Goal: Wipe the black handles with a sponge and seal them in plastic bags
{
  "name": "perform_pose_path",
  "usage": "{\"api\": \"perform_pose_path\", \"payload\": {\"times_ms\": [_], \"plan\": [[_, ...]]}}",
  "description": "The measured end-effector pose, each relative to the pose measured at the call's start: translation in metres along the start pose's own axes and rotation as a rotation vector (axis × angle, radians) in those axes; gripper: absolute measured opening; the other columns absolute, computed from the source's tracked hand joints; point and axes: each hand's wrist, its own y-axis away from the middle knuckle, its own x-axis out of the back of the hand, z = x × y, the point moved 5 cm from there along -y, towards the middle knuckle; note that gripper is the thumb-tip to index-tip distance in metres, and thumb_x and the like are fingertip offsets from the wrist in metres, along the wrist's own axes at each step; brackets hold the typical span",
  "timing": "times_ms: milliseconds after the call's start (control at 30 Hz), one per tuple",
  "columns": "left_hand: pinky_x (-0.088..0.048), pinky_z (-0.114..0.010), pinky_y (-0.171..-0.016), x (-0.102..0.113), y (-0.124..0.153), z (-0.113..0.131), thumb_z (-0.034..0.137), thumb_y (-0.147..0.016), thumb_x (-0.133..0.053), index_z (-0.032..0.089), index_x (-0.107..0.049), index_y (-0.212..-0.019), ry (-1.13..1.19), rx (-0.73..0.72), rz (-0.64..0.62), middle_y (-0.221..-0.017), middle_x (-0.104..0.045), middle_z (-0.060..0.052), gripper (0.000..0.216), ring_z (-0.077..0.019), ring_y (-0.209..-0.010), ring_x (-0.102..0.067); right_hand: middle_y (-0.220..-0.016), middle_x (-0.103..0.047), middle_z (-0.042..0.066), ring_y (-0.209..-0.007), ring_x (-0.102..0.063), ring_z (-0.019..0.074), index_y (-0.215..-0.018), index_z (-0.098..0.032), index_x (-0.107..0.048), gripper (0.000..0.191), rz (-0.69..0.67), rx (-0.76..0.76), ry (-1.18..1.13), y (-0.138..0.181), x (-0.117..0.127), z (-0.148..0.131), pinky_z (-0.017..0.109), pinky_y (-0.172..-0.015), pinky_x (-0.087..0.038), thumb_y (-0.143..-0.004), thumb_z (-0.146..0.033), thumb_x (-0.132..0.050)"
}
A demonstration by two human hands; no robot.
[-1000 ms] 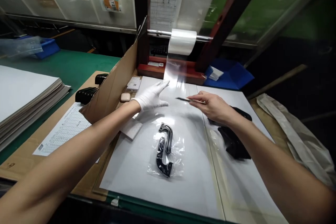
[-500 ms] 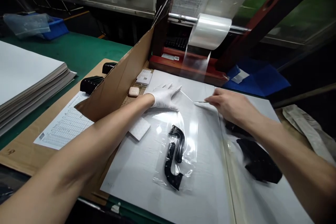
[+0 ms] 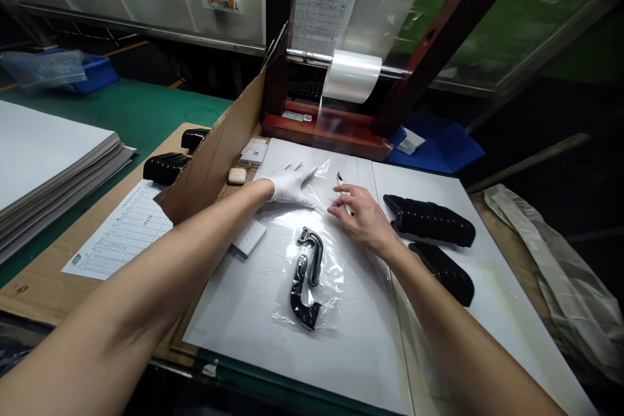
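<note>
Green table (image 3: 166,97) underneath all, its near part covered by a white sheet (image 3: 351,364) and a second white sheet (image 3: 507,331) to the right. Red stand (image 3: 292,129) along the far edge, a bar across it. Cardboard panel (image 3: 221,143) standing on edge at left, slanting toward the stand. Left hand (image 3: 291,185), white-gloved, palm down over the far part of the white sheet, fingers spread apart, clear film (image 3: 320,194) beside and apparently under it. Right hand (image 3: 363,214), bare, just right of the film, fingers closed around a slim cutter, blade pointing away from the wearer. Two black ribbed parts (image 3: 433,221) lie on the right-hand sheet, past the right wrist. Roll of clear film (image 3: 353,77) on the stand's bar, a strip hanging from it. Clear bag (image 3: 332,305) flat on the white sheet, nearer the wearer than both hands; inside, two black curved pieces (image 3: 296,292), one hooked beside the other. Smallest: the cutter (image 3: 340,179) itself, mostly hidden by the fingers.
</note>
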Motion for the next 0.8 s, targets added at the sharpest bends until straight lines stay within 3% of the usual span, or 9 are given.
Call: {"api": "perform_pose_path", "payload": {"times_ms": [133, 233, 333, 433, 533, 667, 767, 800], "plan": [[-0.055, -0.049, -0.095, 0.002, 0.003, 0.010, 0.038, -0.096, -0.064, 0.017, -0.060, -0.129, 0.039, 0.000, -0.036, -0.132, -0.061, -0.011, 0.039, -0.0269, -0.114, -0.063, -0.116, -0.069, 0.007, -0.111, -0.063, 0.0259, -0.084, -0.022, -0.065, 0.019, 0.099, -0.010, -0.192, 0.021, 0.010, -0.008, 0.048, -0.100, -0.049, -0.095, -0.038, -0.061], [-0.056, -0.048, -0.094, 0.001, 0.013, 0.025, 0.041, -0.096, -0.064, 0.015, -0.063, -0.124, 0.072, -0.032, -0.105, -0.125, -0.066, -0.011, 0.038, -0.0251, -0.109, -0.067, -0.113, -0.071, 0.009, -0.105, -0.068, 0.0221, -0.096, -0.021, -0.059, 0.021, 0.189, -0.042, -0.339, 0.035, 0.012, -0.014, 0.043, -0.096, -0.054, -0.101, -0.040, -0.052], [-0.057, -0.042, -0.090, -0.002, 0.040, 0.039, 0.043, -0.098, -0.060, 0.016, -0.070, -0.118, 0.092, -0.062, -0.158, -0.113, -0.075, -0.008, 0.035, -0.0230, -0.099, -0.071, -0.117, -0.070, 0.009, -0.110, -0.068, 0.0193, -0.117, -0.022, -0.050, 0.020, 0.235, -0.019, -0.448, 0.055, 0.010, -0.027, 0.039, -0.099, -0.056, -0.104, -0.037, -0.047], [-0.058, -0.035, -0.086, -0.008, 0.077, 0.050, 0.037, -0.101, -0.050, 0.023, -0.073, -0.120, 0.088, -0.097, -0.164, -0.113, -0.077, -0.003, 0.032, -0.0212, -0.098, -0.072, -0.115, -0.069, 0.008, -0.111, -0.067, 0.0200, -0.137, -0.025, -0.044, 0.036, 0.232, 0.034, -0.465, 0.085, 0.009, -0.044, 0.043, -0.103, -0.055, -0.102, -0.029, -0.053], [-0.056, -0.034, -0.093, -0.019, 0.113, 0.064, 0.026, -0.101, -0.047, 0.028, -0.074, -0.116, 0.058, -0.172, -0.183, -0.116, -0.076, -0.002, 0.031, -0.0193, -0.103, -0.070, -0.109, -0.068, 0.006, -0.102, -0.068, 0.0217, -0.124, -0.027, -0.060, 0.027, 0.172, 0.154, -0.423, 0.117, 0.002, -0.059, 0.044, -0.092, -0.061, -0.099, -0.020, -0.053], [-0.054, -0.038, -0.095, -0.032, 0.163, 0.079, 0.016, -0.101, -0.043, 0.023, -0.074, -0.108, -0.010, -0.249, -0.205, -0.113, -0.074, -0.008, 0.032, -0.0228, -0.107, -0.067, -0.106, -0.070, 0.007, -0.101, -0.067, 0.0225, -0.107, -0.026, -0.069, 0.027, 0.100, 0.300, -0.345, 0.154, -0.007, -0.070, 0.039, -0.081, -0.062, -0.096, -0.011, -0.049], [-0.053, -0.040, -0.095, -0.031, 0.197, 0.086, 0.020, -0.101, -0.047, 0.021, -0.071, -0.113, -0.073, -0.281, -0.197, -0.119, -0.072, -0.010, 0.027, -0.0247, -0.109, -0.067, -0.097, -0.073, 0.005, -0.095, -0.069, 0.0213, -0.097, -0.025, -0.072, 0.028, 0.093, 0.328, -0.288, 0.169, -0.004, -0.073, 0.037, -0.078, -0.062, -0.095, -0.010, -0.049], [-0.054, -0.039, -0.091, -0.029, 0.204, 0.088, 0.024, -0.102, -0.048, 0.022, -0.072, -0.109, -0.108, -0.273, -0.183, -0.113, -0.075, -0.008, 0.025, -0.0239, -0.102, -0.069, -0.094, -0.073, 0.004, -0.092, -0.069, 0.0210, -0.094, -0.025, -0.072, 0.028, 0.106, 0.313, -0.270, 0.170, -0.002, -0.073, 0.037, -0.077, -0.062, -0.094, -0.010, -0.049]]}}
